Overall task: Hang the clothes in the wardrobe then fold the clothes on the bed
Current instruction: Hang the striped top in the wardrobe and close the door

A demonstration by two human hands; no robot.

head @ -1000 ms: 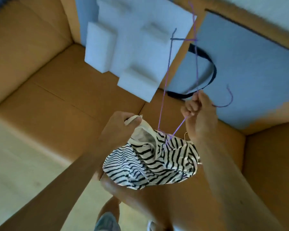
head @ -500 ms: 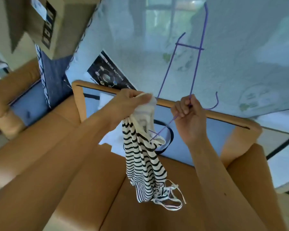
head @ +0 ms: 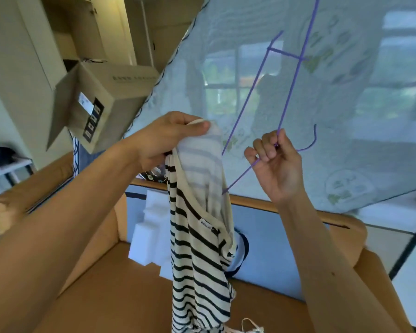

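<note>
The left hand (head: pixel 171 138) is pinching the cream, black-striped knit top (head: pixel 197 236) by its upper edge; the right hand (head: pixel 274 164) is gripping the thin purple wire hanger (head: pixel 291 85) just beside it — one hanger corner tucking into the neckline, the top dangling above the tan sofa (head: pixel 106 296).

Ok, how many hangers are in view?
1. A purple wire hanger, gripped near its hook by the right hand, one end meeting the striped top that the left hand holds. Others may be out of frame.

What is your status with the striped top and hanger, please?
Left hand pinching striped top. Right hand gripping purple hanger, one corner at the neckline. Nothing blocking.
</note>
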